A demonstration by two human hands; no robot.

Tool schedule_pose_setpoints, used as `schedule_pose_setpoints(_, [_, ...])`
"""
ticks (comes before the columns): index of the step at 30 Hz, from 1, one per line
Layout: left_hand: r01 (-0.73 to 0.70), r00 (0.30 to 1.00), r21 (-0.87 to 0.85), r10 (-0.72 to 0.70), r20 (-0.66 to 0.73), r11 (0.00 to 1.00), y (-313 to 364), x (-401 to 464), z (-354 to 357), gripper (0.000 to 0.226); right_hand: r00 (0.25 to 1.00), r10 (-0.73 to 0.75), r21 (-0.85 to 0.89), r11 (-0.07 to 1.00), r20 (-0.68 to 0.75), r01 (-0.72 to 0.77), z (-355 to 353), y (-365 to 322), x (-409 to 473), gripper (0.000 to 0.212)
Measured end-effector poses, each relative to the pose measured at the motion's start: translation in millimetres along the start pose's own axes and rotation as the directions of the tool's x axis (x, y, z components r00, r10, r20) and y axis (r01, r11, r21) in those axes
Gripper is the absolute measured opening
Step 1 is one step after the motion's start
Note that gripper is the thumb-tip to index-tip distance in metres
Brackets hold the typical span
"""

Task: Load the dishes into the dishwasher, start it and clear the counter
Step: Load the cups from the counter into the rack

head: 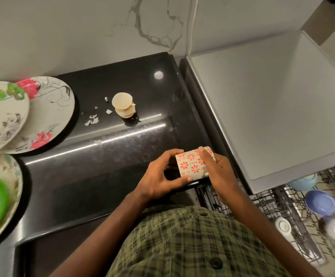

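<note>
currently a patterned mug (193, 163) is gripped on its side between the left hand (158, 176) and right hand (218, 172), fingers curled round it, above the table's (102, 156) near right edge, likely readied for the dishwasher rack (294, 212) at right; plates (42, 114) wait at far left.

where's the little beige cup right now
In the head view the beige cup sits tilted on the black counter, centre-left, beside white scraps and right of the flowered plates.
</note>
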State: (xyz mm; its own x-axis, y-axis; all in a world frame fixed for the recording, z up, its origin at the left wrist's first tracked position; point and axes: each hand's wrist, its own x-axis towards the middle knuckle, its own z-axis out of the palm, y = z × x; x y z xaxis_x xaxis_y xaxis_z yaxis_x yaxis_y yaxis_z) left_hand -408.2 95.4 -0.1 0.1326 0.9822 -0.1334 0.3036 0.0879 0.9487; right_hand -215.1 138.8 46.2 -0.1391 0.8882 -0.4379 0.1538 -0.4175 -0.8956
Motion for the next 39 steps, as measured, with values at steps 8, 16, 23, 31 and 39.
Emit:
schedule_pose_setpoints(8, [-0.045, 0.953, 0.187, -0.014, 0.302, 0.981, 55.7, 40.0, 44.6, 0.086, 0.937, -0.343, -0.214, 0.922, -0.063, 0.323, -76.0, -5.8, -14.3, 0.029])
schedule_pose_setpoints(16, [0.183, 0.957, -0.287, -0.103, 0.273, 0.94, 88.1, 55.6, 97.6, 0.072, 0.895, -0.4, 0.161, 0.887, -0.199, 0.432, -128.5, 5.4, -13.8, 0.052])
schedule_pose_setpoints(23, [0.11, 0.978, -0.196, -0.071, 0.198, 0.974, 118.8, 58.5, 142.5, 0.087, 0.972, -0.046, 0.731, 0.668, 0.23, -0.141, -168.4, 29.0, -25.7, 0.066])
schedule_pose_setpoints(31, [-0.192, 0.955, 0.279, 0.114, 0.273, 0.941, 135.2, 64.0, 174.1, 0.087, 0.972, 0.009, 0.862, 0.461, 0.234, -0.212, -216.2, 61.1, -29.9, 0.057])
schedule_pose_setpoints(39, [-0.075, 0.959, 0.302, -0.014, 0.283, 0.95, 117.9, 48.5, 181.0, 0.043, 0.994, 0.103, 0.775, 0.626, 0.03, -0.088, -347.9, 123.8, -37.1, 0.062])
